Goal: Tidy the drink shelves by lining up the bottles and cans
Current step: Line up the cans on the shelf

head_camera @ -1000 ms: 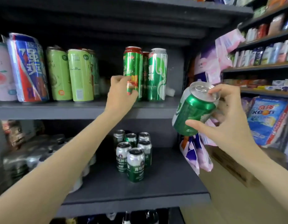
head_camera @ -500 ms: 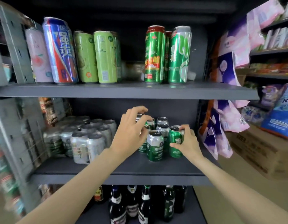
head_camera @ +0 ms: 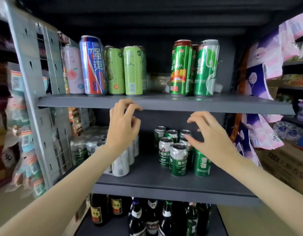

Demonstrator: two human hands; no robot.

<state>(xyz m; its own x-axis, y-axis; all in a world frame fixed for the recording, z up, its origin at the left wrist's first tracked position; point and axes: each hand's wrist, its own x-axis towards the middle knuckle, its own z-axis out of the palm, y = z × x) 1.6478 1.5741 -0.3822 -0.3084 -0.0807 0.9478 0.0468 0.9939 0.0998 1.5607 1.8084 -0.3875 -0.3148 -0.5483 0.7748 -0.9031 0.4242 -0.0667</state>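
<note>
A cluster of short green and silver beer cans [head_camera: 178, 159] stands on the middle shelf [head_camera: 164, 188]. At its right end is a green can [head_camera: 202, 163], just below my right hand [head_camera: 210, 133]. That hand hovers above the cluster, fingers loosely curled, holding nothing. My left hand [head_camera: 123, 126] is raised in front of the upper shelf's edge [head_camera: 164, 103], fingers curled and empty. Tall cans line the upper shelf: pink, blue [head_camera: 93, 65], light green [head_camera: 132, 70], and dark green [head_camera: 180, 68] ones. Silver wrapped cans [head_camera: 121, 165] sit left on the middle shelf.
Dark glass bottles [head_camera: 152, 218] fill the bottom shelf. A grey perforated upright [head_camera: 28, 65] bounds the left side. Pink and purple packages [head_camera: 259, 126] hang at the right, with cardboard boxes [head_camera: 287, 167] below them.
My right hand set the green can down at the right end of the cluster and let go. Both hands have lifted off the cans. The view has moved back and up.
</note>
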